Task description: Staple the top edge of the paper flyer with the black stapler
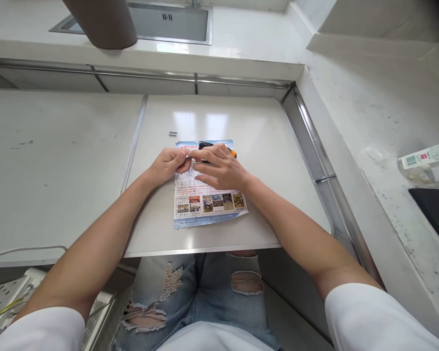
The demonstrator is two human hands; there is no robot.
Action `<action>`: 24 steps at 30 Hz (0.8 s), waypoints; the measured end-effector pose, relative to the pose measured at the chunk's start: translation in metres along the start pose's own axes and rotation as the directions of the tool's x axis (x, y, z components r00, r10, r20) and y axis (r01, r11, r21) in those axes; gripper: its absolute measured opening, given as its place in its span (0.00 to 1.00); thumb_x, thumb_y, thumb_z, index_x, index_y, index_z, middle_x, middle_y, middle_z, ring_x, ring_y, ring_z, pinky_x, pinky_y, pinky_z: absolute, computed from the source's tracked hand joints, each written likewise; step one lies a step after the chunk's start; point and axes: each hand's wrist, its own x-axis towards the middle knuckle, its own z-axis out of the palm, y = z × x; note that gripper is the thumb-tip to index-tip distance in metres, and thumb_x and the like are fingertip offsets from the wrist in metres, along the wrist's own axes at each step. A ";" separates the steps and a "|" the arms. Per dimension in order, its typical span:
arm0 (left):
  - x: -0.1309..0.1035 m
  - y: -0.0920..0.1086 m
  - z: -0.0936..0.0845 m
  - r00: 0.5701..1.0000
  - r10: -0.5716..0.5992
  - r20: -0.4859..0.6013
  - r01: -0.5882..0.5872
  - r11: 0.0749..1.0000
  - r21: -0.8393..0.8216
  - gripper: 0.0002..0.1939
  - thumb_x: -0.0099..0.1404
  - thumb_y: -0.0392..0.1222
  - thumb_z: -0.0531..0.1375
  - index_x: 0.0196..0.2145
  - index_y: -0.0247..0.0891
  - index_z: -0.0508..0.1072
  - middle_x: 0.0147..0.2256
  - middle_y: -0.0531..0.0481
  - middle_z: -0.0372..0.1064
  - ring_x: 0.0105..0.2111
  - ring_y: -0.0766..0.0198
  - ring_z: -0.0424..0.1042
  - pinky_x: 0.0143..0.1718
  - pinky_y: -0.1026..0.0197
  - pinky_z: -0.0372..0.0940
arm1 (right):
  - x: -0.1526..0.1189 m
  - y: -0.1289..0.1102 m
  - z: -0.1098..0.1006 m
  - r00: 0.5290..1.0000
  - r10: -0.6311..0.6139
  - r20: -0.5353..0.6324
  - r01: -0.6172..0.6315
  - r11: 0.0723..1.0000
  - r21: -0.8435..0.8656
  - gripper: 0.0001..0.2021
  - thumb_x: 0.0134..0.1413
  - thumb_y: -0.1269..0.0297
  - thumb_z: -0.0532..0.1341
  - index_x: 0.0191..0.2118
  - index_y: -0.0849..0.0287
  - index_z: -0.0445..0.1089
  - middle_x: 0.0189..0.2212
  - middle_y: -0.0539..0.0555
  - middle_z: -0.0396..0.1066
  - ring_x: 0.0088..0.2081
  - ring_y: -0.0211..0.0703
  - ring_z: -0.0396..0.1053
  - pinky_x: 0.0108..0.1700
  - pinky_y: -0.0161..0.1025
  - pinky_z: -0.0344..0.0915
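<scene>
My left hand [171, 163] is closed in a pinch over the upper left of a printed leaflet [205, 219]. The fingertips of my right hand [219, 168] meet it there, the other fingers loosely bent. Whatever small thing sits between the fingertips is too small to make out. Under my right hand lies a black-and-orange tool [205, 145], mostly hidden, so its kind is unclear. The leaflet bears rows of short marks along its left side, and its lower right corner curls up. Two short metal strips [172, 133], like staple strips, rest just beyond the leaflet.
The white folding table [161, 239] has a metal seam left of the leaflet. Beyond it are a counter with a steel sink [175, 24] and a brown cylindrical container [106, 24]. A clear labelled package [428, 161] and a black item [431, 209] lie on the right counter.
</scene>
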 end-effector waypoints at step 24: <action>0.003 -0.048 -0.037 0.913 0.046 -0.405 0.272 0.671 0.690 0.24 0.77 0.59 0.58 0.62 0.48 0.78 0.68 0.38 0.67 0.68 0.37 0.63 0.71 0.34 0.54 | -0.046 0.090 -0.002 0.416 0.872 -0.259 -0.898 0.439 0.035 0.11 0.70 0.56 0.58 0.43 0.56 0.73 0.51 0.69 0.75 0.59 0.70 0.64 0.59 0.71 0.66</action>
